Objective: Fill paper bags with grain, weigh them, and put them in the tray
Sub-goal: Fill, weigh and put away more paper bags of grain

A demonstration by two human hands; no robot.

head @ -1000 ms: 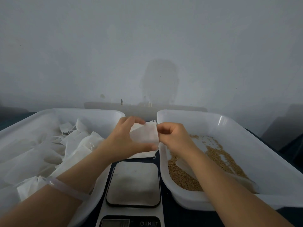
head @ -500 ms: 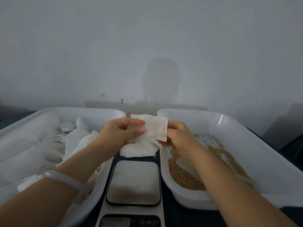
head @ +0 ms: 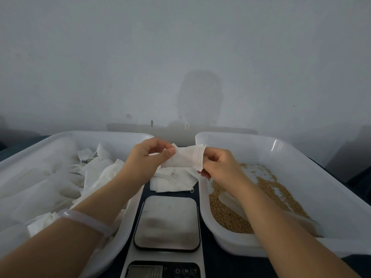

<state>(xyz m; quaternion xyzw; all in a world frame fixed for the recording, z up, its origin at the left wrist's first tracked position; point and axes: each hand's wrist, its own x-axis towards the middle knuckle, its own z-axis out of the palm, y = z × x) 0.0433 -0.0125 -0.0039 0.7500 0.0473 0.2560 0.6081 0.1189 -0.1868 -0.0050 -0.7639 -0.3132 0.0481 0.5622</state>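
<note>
My left hand [head: 144,159] and right hand [head: 218,165], each pinching an edge, have pulled the bag [head: 184,159] wider, likely readying its mouth for the grain [head: 226,215] below the right hand.

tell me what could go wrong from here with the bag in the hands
1. The left hand and right hand both pinch the thin paper bag; pulling too hard may tear it.
2. It hangs above the spare bags, not the grain tray; filling there could scatter grain onto them or the scale.
</note>
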